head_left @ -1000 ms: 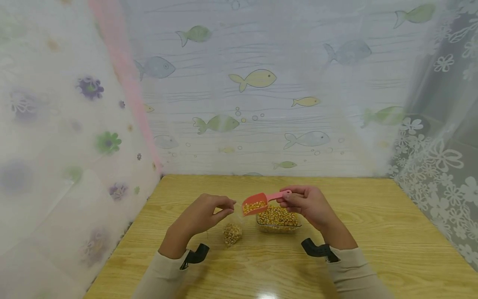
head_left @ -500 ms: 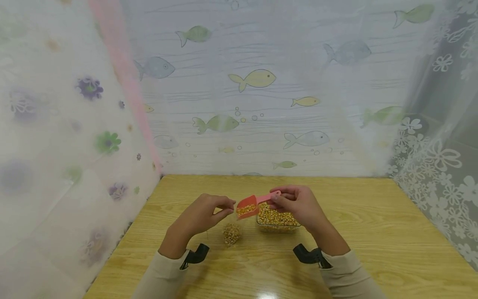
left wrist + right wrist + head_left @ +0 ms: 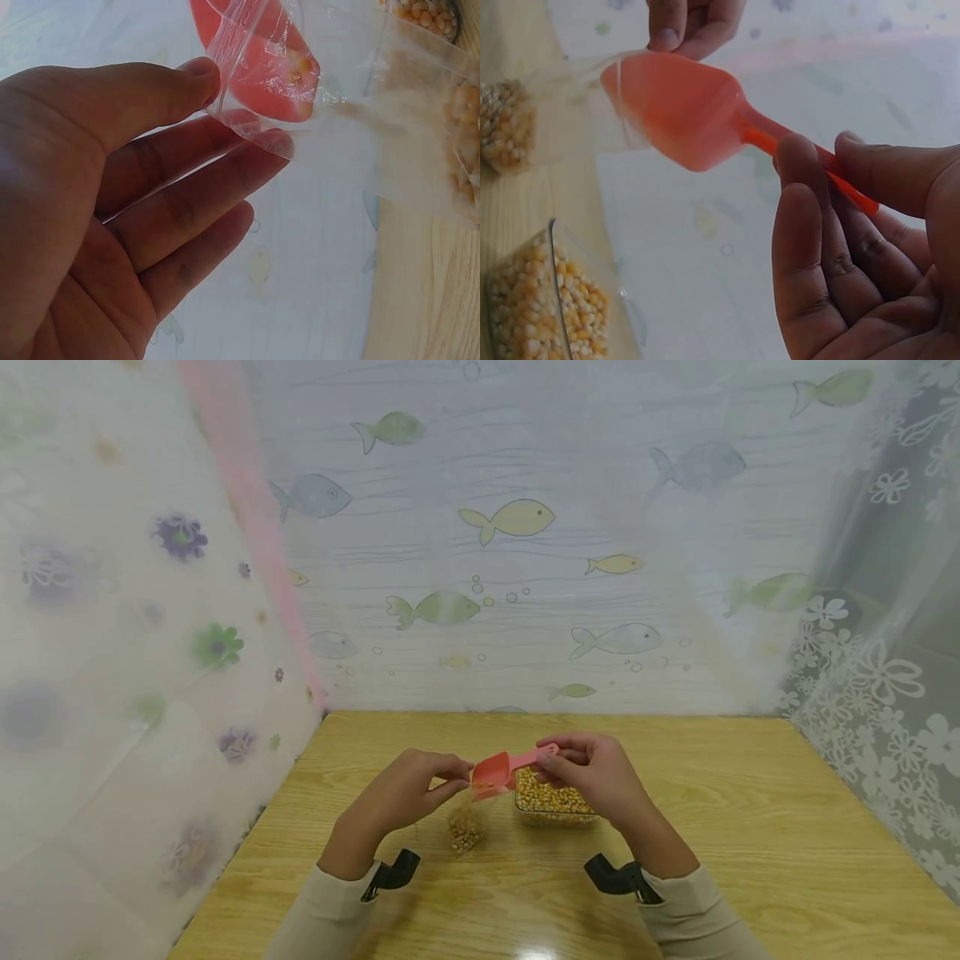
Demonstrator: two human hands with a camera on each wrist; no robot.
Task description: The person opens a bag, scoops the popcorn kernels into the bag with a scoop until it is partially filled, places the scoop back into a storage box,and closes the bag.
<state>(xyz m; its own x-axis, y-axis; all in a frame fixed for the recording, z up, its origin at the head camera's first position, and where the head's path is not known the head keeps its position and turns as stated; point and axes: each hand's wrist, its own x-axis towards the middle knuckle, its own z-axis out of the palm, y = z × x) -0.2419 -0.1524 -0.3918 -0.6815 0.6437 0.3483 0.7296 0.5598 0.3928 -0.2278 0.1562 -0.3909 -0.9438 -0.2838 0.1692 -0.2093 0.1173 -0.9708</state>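
Observation:
My left hand (image 3: 150, 172) pinches the top edge of a clear zip bag (image 3: 420, 169) between thumb and fingers. Corn kernels (image 3: 467, 833) fill the bag's bottom, low over the table. In my right hand (image 3: 596, 772) is the handle of a pink scoop (image 3: 682, 109), held between thumb and fingers. The scoop's tip reaches into the bag's mouth, tilted down toward it. Only a few kernels show on the scoop, and a blurred streak of them runs down inside the bag in the left wrist view.
A clear glass container (image 3: 558, 820) of corn kernels stands on the wooden table (image 3: 525, 893), below and partly behind my right hand. Fish-patterned sheeting (image 3: 510, 610) hangs along the table's back edge. Flowered sheeting (image 3: 187, 693) borders the left side.
My right hand has moved left with the scoop, bringing its tip into the bag's mouth and tipping it. Most kernels have left the scoop. My left hand has stayed in place.

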